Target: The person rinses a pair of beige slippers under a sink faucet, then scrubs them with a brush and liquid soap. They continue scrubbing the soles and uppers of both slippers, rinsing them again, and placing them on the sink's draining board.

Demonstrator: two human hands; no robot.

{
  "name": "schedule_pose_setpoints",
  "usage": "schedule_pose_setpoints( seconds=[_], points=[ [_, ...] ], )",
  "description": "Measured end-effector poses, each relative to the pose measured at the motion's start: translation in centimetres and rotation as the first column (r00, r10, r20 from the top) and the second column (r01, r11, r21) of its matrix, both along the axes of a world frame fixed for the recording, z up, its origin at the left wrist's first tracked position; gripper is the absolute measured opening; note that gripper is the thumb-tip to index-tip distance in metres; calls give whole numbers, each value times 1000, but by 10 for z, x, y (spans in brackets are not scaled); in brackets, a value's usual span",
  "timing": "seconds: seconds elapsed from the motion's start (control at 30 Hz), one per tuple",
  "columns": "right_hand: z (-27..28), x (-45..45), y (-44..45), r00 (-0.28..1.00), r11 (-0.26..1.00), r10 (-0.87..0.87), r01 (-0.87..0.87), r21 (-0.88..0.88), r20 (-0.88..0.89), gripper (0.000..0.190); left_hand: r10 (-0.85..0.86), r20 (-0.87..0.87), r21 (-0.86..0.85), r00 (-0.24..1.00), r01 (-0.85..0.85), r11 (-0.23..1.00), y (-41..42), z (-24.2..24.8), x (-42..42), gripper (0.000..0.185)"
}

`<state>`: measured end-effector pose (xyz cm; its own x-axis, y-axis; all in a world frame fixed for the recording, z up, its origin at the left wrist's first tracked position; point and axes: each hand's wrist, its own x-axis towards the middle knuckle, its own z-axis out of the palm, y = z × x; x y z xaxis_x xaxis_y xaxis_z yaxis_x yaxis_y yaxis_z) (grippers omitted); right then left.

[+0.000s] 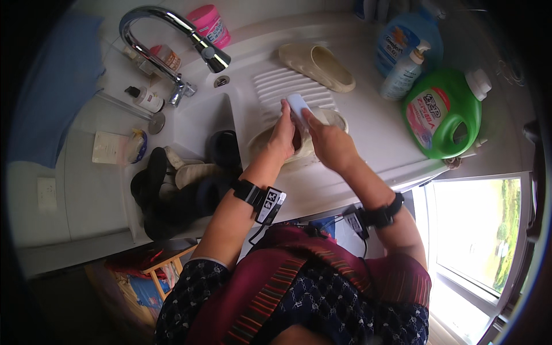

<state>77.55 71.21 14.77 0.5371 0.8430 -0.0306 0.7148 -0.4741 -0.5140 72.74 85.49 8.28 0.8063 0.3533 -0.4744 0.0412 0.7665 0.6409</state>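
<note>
A beige clog-style slipper [337,119] lies on the ribbed washboard [278,88] of a white laundry sink. My left hand [284,133] grips this slipper near its foot opening. In my right hand [334,144] is a pale oblong block [297,103], either a scrubbing brush or a bar of soap; its underside is hidden. The block is held over the slipper, close to my left fingers, and I cannot tell whether it touches. A matching beige slipper [317,67] rests on its own at the far end of the washboard.
Dark footwear [157,172] and a light slipper [196,174] crowd the basin [202,125] at left. A chrome faucet [172,13] arches over it. A green detergent jug [444,114], a pump bottle [403,71] and a blue bottle [409,36] stand at right, near a window [470,233].
</note>
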Motion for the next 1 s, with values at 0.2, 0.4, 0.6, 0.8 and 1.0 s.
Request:
schedule_pose_setpoints(
  seconds=[0.2,0.4,0.6,0.8,1.0],
  points=[
    [13,-9,-27,999,993,35,-36,-110,-10,48,-48,110,-201,993,69,977,6,12,1,94],
    [13,-3,6,994,999,53,-54,7,95,45,-106,108,-46,989,111,993,0,8,-2,96],
    [33,-8,-21,994,962,107,-99,-255,19,48,-53,208,-180,977,92,979,-1,1,-2,91],
    [29,25,39,965,957,237,-211,-199,112,43,-33,131,-7,991,34,999,0,-6,0,89],
    [40,74,48,854,763,517,-487,-425,-49,38,-59,115,-60,992,67,996,-4,-2,-5,90]
  ],
)
